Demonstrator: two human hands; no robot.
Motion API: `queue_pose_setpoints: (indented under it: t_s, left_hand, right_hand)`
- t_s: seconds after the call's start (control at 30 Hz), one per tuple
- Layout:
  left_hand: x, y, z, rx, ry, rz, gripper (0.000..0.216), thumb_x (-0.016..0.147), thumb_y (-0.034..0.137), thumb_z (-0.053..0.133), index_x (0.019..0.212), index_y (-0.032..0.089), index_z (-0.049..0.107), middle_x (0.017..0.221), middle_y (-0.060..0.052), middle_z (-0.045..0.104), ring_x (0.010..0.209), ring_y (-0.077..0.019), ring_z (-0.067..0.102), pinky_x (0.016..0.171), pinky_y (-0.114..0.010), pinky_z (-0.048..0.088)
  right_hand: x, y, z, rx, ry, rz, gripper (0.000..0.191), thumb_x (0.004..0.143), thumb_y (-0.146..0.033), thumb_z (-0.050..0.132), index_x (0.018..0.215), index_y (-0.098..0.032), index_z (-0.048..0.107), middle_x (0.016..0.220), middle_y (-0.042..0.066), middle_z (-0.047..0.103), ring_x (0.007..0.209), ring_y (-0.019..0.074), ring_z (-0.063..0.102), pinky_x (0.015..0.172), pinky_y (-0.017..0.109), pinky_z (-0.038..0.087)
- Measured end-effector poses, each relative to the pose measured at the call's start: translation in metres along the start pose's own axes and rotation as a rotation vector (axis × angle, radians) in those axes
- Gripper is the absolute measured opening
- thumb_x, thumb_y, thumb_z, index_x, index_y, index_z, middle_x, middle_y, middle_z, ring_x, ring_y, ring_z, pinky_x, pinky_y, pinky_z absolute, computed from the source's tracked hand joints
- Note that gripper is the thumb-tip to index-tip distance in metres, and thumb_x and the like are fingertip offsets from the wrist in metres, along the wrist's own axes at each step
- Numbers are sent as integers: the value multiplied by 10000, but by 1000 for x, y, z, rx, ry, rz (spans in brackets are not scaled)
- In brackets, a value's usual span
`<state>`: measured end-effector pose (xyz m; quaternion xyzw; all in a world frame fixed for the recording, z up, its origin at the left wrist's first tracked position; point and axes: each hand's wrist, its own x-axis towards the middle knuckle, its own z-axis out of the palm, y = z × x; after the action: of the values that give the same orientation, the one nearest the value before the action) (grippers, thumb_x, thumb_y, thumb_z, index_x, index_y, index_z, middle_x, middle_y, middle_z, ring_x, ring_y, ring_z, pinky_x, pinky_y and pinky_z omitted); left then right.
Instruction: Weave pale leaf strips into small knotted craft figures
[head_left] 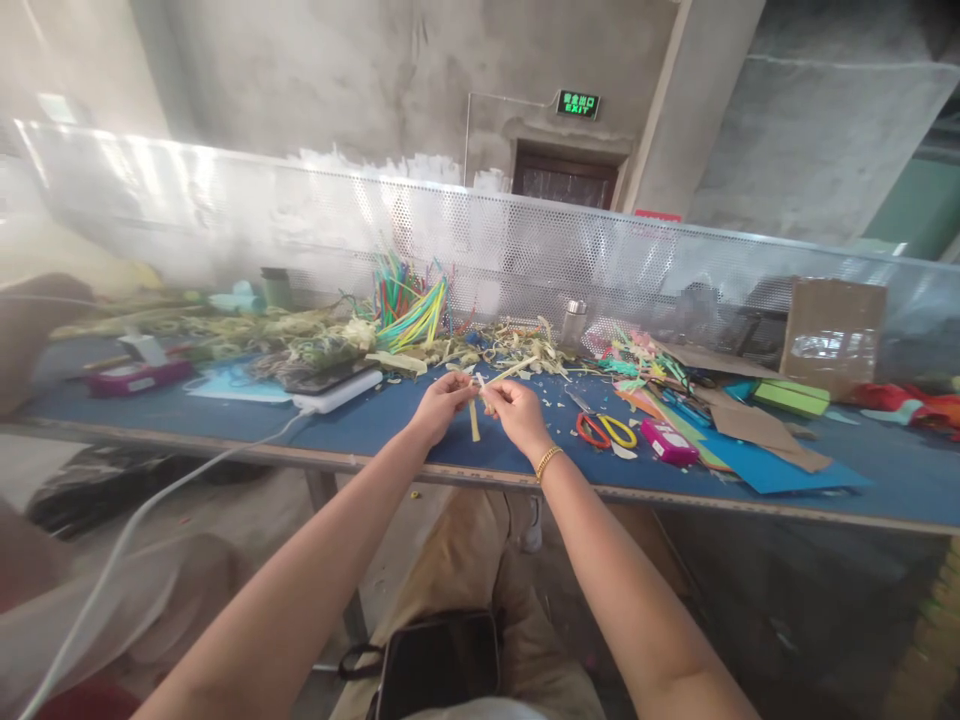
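Observation:
Both of my hands meet over the front part of the blue table, fingertips almost touching. My left hand [445, 402] pinches a pale yellow strip [474, 420], whose one end hangs down between the hands. My right hand [517, 408] is closed on the same strip, and another length of it sticks up to the right above the fingers. Something small and whitish shows between the fingertips, too small to make out. To the right of my right hand lie scissors [616, 431] with a red and a yellow handle loop.
Piled dried strips [322, 335] cover the table's back left, near a bundle of coloured stems [409, 305]. A white power strip [337, 393] trails a cable leftward. At right are a magenta box [669, 442], blue paper [772, 460] and cardboard [832, 335]. Another person's arm [34, 335] is at far left.

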<state>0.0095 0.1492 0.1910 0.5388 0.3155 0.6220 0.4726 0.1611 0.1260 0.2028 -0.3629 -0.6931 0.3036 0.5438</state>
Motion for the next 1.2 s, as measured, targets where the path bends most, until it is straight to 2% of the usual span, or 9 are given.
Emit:
queue_pose_setpoints:
  t_s: [0.27,0.43,0.7,0.83,1.03,1.2]
  left_hand:
    - [-3,-7,-1,135,-15,46,344,598,370,779,795,185,565,634,52,533,544,-87,429,550,-231,321]
    - [-2,-9,1,270,-30,130,297,632,344,738,808,182,563,703,39,568,657,-117,503,654,-247,381]
    - [-2,-10,3,322,-60,206,249,649,282,719,771,193,522,686,43,542,638,-122,487,636,-250,364]
    - [-3,-9,4,377,-83,213,206,667,281,704,771,192,550,664,41,544,625,-127,483,619,-250,361]
    - [-3,-10,2,453,-116,231,178,687,317,695,758,180,606,697,8,595,661,-146,507,645,-261,387]
    - [0,-13,0,452,-130,254,168,706,298,674,790,168,608,734,0,605,699,-149,528,681,-268,403]
  right_hand:
    - [-1,24,7,-86,72,132,176,717,-323,590,590,-208,630,529,-34,608,504,118,530,520,223,376]
    - [-1,26,6,-75,87,174,148,687,-294,595,572,-208,631,506,-38,598,492,118,519,530,227,378]
    - [-1,26,5,-30,123,224,138,686,-257,572,579,-203,642,486,-34,582,482,114,503,539,226,377]
    - [-1,26,3,-133,141,132,191,747,-340,604,611,-212,638,554,-18,628,525,131,552,565,241,395]
    - [-4,19,5,-196,249,6,189,774,-404,661,764,-220,618,627,-14,652,555,149,600,602,260,443]
    - [1,6,-2,-385,224,-66,305,906,-415,496,752,-202,651,690,28,679,666,155,640,731,267,456]
